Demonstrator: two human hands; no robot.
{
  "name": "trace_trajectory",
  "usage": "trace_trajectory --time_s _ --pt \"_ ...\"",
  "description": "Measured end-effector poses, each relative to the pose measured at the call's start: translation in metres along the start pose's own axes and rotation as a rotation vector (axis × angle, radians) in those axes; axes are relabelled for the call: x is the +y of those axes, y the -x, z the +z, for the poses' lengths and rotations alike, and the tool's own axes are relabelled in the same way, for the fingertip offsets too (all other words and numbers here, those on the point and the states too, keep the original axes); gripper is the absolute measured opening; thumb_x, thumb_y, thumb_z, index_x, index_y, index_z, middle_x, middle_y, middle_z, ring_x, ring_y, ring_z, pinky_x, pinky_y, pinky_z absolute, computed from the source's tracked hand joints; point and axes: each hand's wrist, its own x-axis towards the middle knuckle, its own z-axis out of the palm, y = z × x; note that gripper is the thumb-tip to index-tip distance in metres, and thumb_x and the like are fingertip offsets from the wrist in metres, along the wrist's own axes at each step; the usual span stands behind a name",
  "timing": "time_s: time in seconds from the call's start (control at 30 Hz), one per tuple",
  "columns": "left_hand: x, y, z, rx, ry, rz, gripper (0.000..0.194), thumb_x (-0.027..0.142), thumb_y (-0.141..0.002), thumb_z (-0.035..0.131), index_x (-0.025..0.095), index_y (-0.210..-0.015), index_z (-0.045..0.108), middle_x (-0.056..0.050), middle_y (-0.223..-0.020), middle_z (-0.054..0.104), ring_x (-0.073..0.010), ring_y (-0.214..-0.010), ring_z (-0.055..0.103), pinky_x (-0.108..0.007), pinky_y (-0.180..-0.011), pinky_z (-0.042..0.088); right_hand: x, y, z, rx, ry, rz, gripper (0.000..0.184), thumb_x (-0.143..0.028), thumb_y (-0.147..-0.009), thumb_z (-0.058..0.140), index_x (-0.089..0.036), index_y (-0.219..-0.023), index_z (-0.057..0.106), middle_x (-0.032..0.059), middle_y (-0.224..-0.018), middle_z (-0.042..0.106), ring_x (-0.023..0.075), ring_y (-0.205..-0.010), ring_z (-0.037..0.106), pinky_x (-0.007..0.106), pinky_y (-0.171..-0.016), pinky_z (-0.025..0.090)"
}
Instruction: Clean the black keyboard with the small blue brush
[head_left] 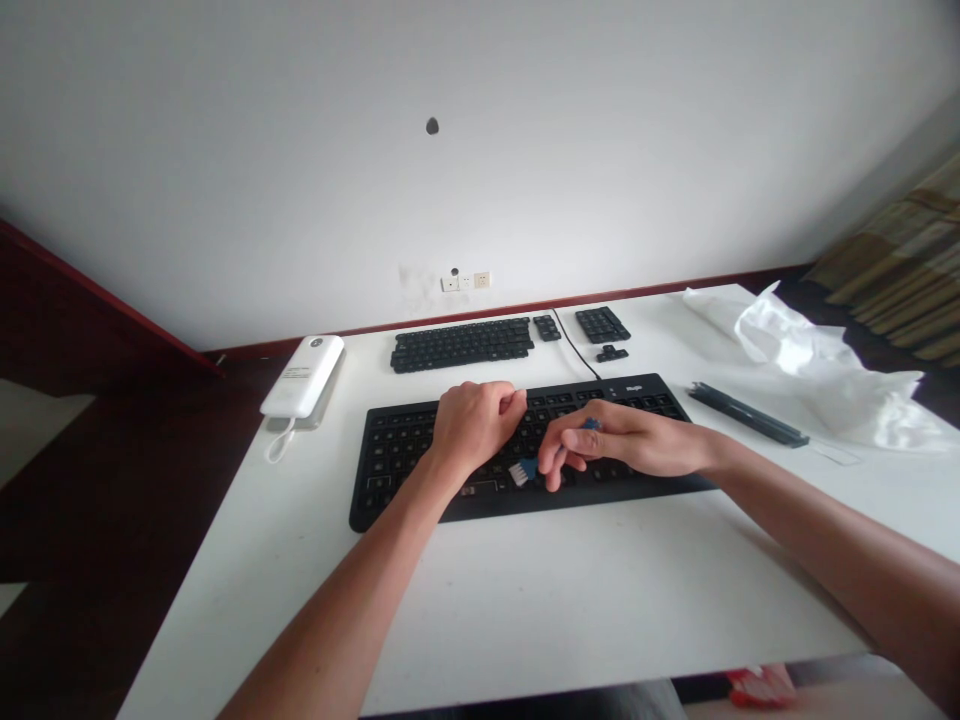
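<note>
A black keyboard base [405,512], stripped of its keycaps, lies on the white table. My left hand [478,425] rests closed on its middle, thumb side toward the right; what its curled fingers hold, if anything, is hidden. Just right of it, my right hand [622,440] grips a small blue brush [527,470] with white bristles. The bristles point left and sit low over the front part of the base, beside a small logo plate. Whether they touch it I cannot tell. Part of the brush handle is covered by my fingers.
Behind the base lie removed keycap blocks: a large one [461,343], a small one [547,328], a number pad [603,324] and arrow keys [612,353]. A white power bank [304,378] is left. Right are long black strips [748,414] and a plastic bag [810,360]. A cable [574,345] runs backward.
</note>
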Motion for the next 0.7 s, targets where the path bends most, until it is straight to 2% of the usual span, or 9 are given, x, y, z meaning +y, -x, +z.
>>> trace_trajectory --time_s 0.1,0.23,0.43,0.57,0.7 --pt "-0.0003 0.0003 0.0001 0.003 0.006 0.001 0.047 0.043 -0.103 0.048 0.022 -0.064 0.065 -0.003 -0.062 0.065 -0.0192 -0.058 0.056 -0.033 -0.06 0.021 0.0016 0.0003 -0.0006 -0.014 -0.018 0.022 0.054 -0.052 -0.109 0.044 -0.009 -0.106 0.076 0.0151 -0.097 0.078 0.0177 -0.082 0.062 0.031 -0.074 0.045" --pt "0.0003 -0.0001 -0.0009 -0.018 0.011 -0.002 0.048 0.044 -0.103 0.047 0.022 -0.065 0.064 -0.004 -0.062 0.065 -0.019 -0.058 0.056 -0.032 -0.06 0.02 0.0043 0.0004 -0.0005 0.052 -0.021 0.019 0.049 -0.05 -0.109 0.046 -0.012 -0.124 0.072 0.0147 -0.11 0.078 0.0158 -0.08 0.054 0.029 -0.07 0.043" --pt "0.0009 -0.0012 -0.0013 -0.008 0.017 -0.003 0.047 0.044 -0.102 0.048 0.021 -0.063 0.06 -0.003 -0.059 0.062 -0.0175 -0.056 0.052 -0.033 -0.059 0.019 0.0048 0.0022 0.0009 -0.084 -0.033 0.057 0.054 -0.049 -0.11 0.042 -0.009 -0.11 0.078 0.0152 -0.092 0.079 0.0152 -0.072 0.051 0.029 -0.066 0.041" --pt "0.0003 -0.0007 -0.0012 -0.007 0.028 0.002 0.047 0.044 -0.102 0.048 0.021 -0.063 0.059 -0.002 -0.059 0.062 -0.017 -0.055 0.05 -0.033 -0.059 0.018 0.0034 0.0023 0.0002 -0.035 -0.029 0.034 0.05 -0.048 -0.11 0.043 -0.01 -0.12 0.075 0.015 -0.103 0.079 0.0141 -0.073 0.05 0.028 -0.065 0.041" --pt "-0.0006 -0.0006 -0.0003 0.001 0.025 0.001 0.047 0.044 -0.102 0.048 0.021 -0.063 0.06 -0.002 -0.059 0.062 -0.0171 -0.055 0.05 -0.033 -0.059 0.018 0.0037 0.0023 -0.0008 -0.1 -0.02 0.044 0.054 -0.049 -0.11 0.042 -0.009 -0.114 0.078 0.0156 -0.096 0.079 0.0143 -0.071 0.05 0.028 -0.066 0.041"
